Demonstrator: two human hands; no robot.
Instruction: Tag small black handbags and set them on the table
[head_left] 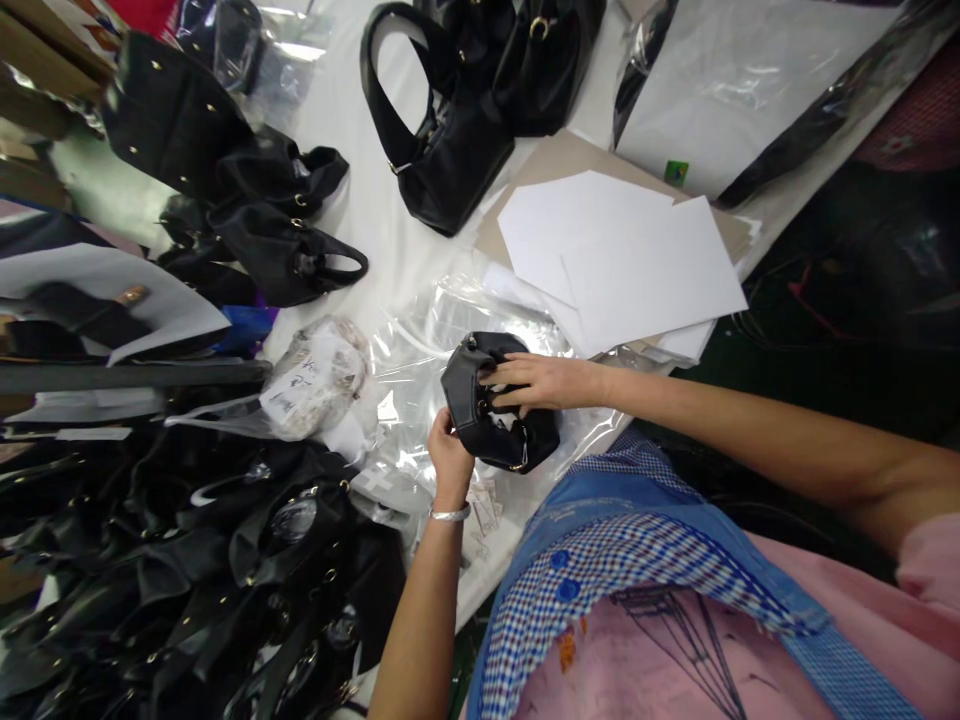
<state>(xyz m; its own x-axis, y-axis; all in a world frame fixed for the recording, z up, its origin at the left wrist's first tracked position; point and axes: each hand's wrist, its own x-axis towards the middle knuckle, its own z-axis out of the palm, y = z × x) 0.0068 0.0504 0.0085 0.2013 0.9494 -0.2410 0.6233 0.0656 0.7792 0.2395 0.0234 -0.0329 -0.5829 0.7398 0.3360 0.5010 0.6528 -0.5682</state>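
Black handbag [486, 438], small and gold-trimmed, is held between a person's two bare hands near the middle of the view, over clear plastic sheeting [405, 365] on a white table [394, 265]. The left hand [448, 455], with a silver-coloured bracelet [450, 514] at the wrist, grips the bag's near left edge; its other fingers are hidden beneath. The right hand [555, 382] reaches across from the right, fingers extended and slightly apart, the tips touching the bag near its opening; whether they pinch anything, I cannot tell. Just left of the bag lies a clear plastic packet [319, 380] with handwriting on it. White paper sheets [622, 260] lie on the right, beyond the right forearm. More black bags stand at the top, and a heap of black bags [187, 570] fills the lower left.
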